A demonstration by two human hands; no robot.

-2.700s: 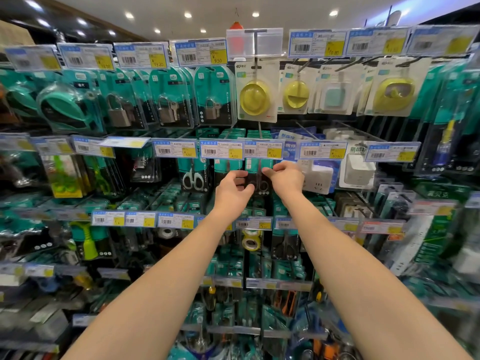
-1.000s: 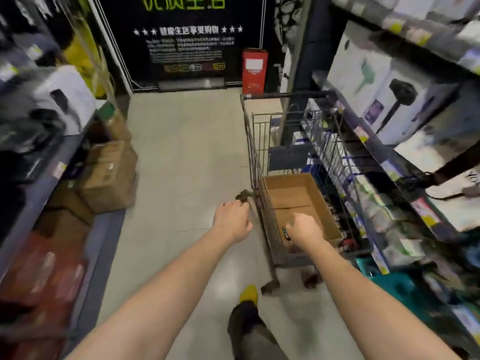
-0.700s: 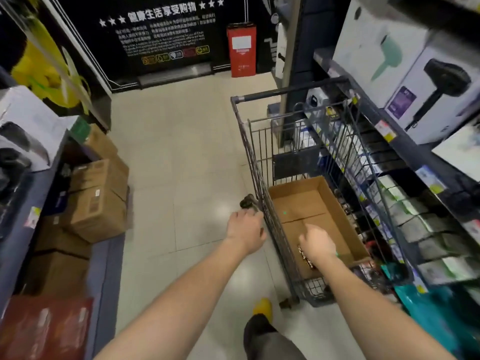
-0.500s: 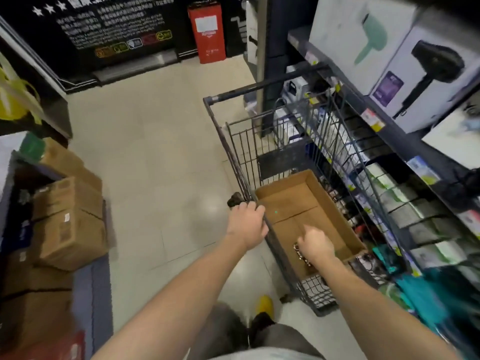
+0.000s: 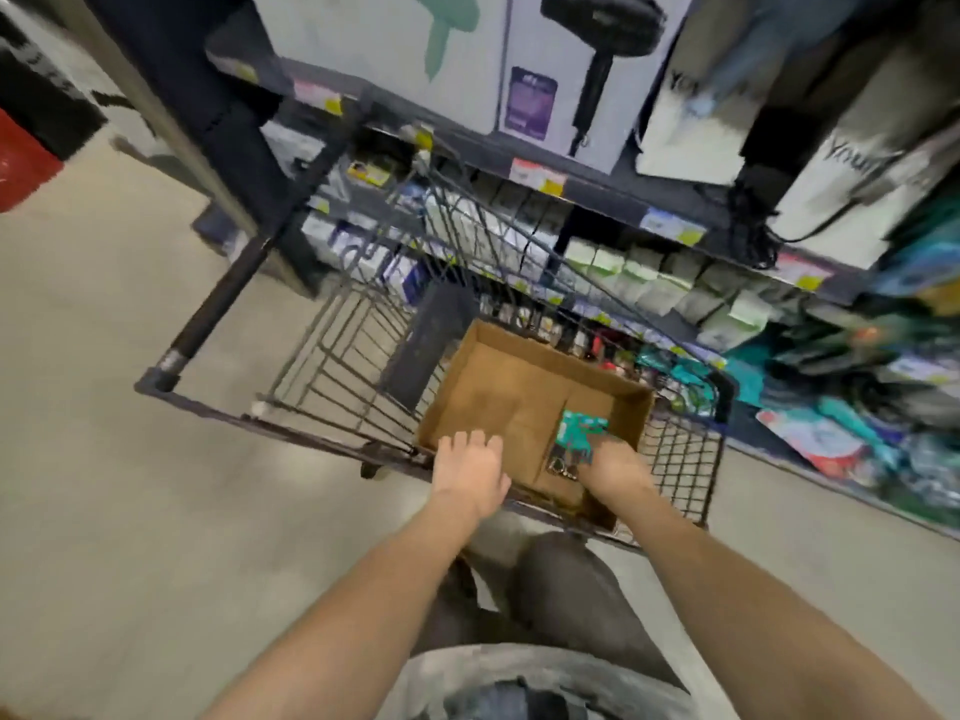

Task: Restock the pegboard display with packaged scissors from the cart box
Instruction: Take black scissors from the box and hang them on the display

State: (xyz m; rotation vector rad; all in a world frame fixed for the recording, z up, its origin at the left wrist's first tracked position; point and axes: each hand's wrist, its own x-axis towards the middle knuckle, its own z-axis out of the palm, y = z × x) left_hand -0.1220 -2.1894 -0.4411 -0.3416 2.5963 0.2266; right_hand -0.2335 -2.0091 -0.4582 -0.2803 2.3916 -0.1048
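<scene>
Right hand (image 5: 613, 467): down inside the cardboard box (image 5: 498, 387), grip curled round the lower end of a teal scissors pack (image 5: 576, 439) — whether the pack is lifted clear of the box floor, I cannot tell.
Left hand (image 5: 470, 467): fingers spread and holding nothing, resting over the near rim of the box where it meets the cart (image 5: 332, 356) edge.
Box: sits at the near right corner of the wire cart; apart from that one pack its brown floor looks bare.
Pegboard: not in view from here — only a shelf of boxed hair dryers (image 5: 566, 70) behind the cart.
Progress: by my reckoning the stock is nearly used up; this pack is not yet hung, and it looks like the last one.
</scene>
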